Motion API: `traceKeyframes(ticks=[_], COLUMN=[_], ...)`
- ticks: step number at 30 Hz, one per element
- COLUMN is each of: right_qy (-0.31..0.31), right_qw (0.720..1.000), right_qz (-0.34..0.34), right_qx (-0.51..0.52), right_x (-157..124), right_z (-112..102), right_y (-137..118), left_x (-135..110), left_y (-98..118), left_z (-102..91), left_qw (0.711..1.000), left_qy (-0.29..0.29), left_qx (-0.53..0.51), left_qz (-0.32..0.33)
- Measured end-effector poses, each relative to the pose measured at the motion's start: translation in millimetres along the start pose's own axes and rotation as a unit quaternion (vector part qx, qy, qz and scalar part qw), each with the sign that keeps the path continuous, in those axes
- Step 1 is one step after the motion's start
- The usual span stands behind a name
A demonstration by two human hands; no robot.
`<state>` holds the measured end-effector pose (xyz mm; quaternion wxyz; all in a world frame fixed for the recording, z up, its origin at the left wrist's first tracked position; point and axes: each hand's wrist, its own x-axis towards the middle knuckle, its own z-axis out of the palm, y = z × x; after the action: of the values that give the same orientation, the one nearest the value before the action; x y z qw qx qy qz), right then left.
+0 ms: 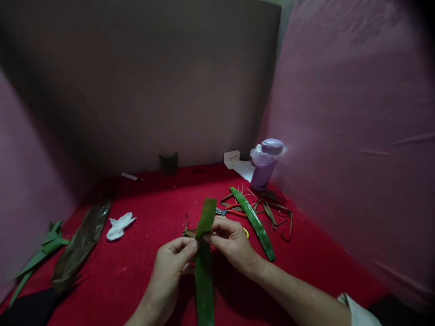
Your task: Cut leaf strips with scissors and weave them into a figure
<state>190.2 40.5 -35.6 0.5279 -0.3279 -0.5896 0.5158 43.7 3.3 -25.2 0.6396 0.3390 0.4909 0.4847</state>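
Observation:
A long green leaf strip (204, 280) runs upright between my hands, with a fold or crease near its upper part. My left hand (173, 265) pinches its left edge at the fold, thumb on top. From the other side my right hand (234, 244) grips the right edge at about the same height, thumb and fingers closed on it. Just beyond my right hand lie red-handled pliers or cutters (234, 210), partly hidden. A second glossy green leaf strip (253, 222) rests on the red cloth to the right.
Dried leaf scraps (270, 213) and thin sticks lie at the right. Behind them stands a purple bin (263, 174) near white papers (244, 168). On the left are a crumpled white tissue (120, 225), a brown leaf (81, 244) and a folded green leaf piece (47, 249). Walls enclose the red table.

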Motion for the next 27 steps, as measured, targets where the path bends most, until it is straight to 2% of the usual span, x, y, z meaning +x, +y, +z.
traceKeyframes(ticks=[7,11,16,19,22,27], right_qy=[0.000,-0.012,-0.050,-0.063,-0.065,-0.057], right_qw=[0.999,0.995,0.969,0.950,0.945,0.957], right_qz=[-0.032,-0.061,-0.165,-0.202,-0.211,-0.197], right_qx=[-0.023,-0.080,-0.178,-0.229,-0.241,-0.203], right_x=[-0.3,-3.8,-9.0,-10.7,-11.3,-10.7], right_z=[-0.7,-2.0,-4.0,-4.7,-5.1,-5.8], right_y=[-0.4,0.4,-1.0,-1.0,1.1,4.9], left_x=[-0.7,-2.1,-2.2,-1.8,-2.2,-4.4], left_y=[3.1,6.1,7.7,7.9,8.8,9.8], left_z=[-1.7,0.6,1.8,2.1,2.8,2.2], left_qw=[1.000,1.000,0.999,0.998,0.998,0.998], left_qy=[0.006,0.009,0.014,0.018,0.022,0.020], left_qx=[-0.013,-0.024,-0.048,-0.054,-0.058,-0.061], left_qz=[-0.001,-0.001,-0.008,-0.011,-0.013,-0.011])
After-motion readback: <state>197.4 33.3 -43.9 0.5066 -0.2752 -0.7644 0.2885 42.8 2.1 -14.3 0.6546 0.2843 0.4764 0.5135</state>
